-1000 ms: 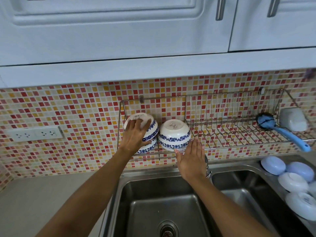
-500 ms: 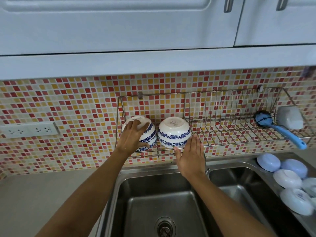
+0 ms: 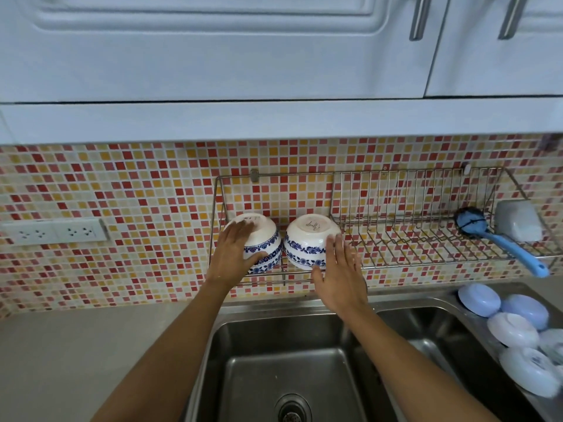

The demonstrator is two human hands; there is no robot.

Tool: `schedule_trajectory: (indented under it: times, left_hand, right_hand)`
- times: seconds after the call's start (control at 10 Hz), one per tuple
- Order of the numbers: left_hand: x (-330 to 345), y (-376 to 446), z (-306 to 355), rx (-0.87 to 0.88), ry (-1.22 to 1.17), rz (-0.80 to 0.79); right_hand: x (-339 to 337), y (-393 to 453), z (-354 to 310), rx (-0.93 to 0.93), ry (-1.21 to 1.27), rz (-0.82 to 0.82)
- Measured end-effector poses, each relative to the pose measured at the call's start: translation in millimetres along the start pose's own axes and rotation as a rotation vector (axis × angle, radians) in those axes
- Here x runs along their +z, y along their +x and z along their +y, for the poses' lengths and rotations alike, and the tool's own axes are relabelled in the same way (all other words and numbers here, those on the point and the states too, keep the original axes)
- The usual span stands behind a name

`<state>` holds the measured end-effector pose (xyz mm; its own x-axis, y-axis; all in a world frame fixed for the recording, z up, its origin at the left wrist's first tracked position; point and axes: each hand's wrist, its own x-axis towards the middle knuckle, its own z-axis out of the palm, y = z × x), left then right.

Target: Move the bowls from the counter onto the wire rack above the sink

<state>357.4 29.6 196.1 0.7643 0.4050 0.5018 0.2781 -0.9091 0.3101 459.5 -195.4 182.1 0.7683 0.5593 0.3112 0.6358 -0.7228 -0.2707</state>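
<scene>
Two white bowls with blue flower bands lie upside down at the left end of the wire rack [image 3: 411, 248] above the sink. My left hand [image 3: 233, 254] rests flat on the left bowl [image 3: 266, 239], fingers over its base. My right hand [image 3: 342, 275] is spread open at the lower right side of the right bowl [image 3: 307, 242], fingertips touching or nearly touching it, holding nothing. Several pale blue and white bowls [image 3: 515, 327] lie upside down on the steel counter at the far right.
A blue-handled brush [image 3: 499, 242] and a white cup [image 3: 518, 220] sit at the rack's right end. A double steel sink [image 3: 286, 370] lies below my arms. Grey counter [image 3: 76, 360] spreads to the left, with wall sockets [image 3: 54, 233] above it. Cabinets overhang.
My right hand has risen from below the rack's front edge to the right bowl's side. My left hand has slid lower on the left bowl.
</scene>
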Motion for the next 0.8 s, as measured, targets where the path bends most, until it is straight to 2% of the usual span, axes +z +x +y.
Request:
schedule_trajectory:
  times: [0.1,0.3,0.5,0.6,0.8]
  left_hand:
    - [0,1,-1,-0.021,-0.042,-0.002]
    - [3,-1,0,-0.046,-0.057,0.012]
    - [11,-16,5,-0.066,0.142,0.106]
    - [20,-35,6,-0.113,0.177,0.074]
    - [18,-60,9,-0.093,0.204,0.008]
  right_hand:
    - [-2,11,2,-0.083,0.006,-0.028]
    - [14,14,3,-0.074,-0.069,0.011]
    - [20,13,5,-0.081,-0.073,0.036]
    - [20,11,7,-0.108,-0.08,0.037]
    - [27,-22,15,-0.188,-0.1,0.085]
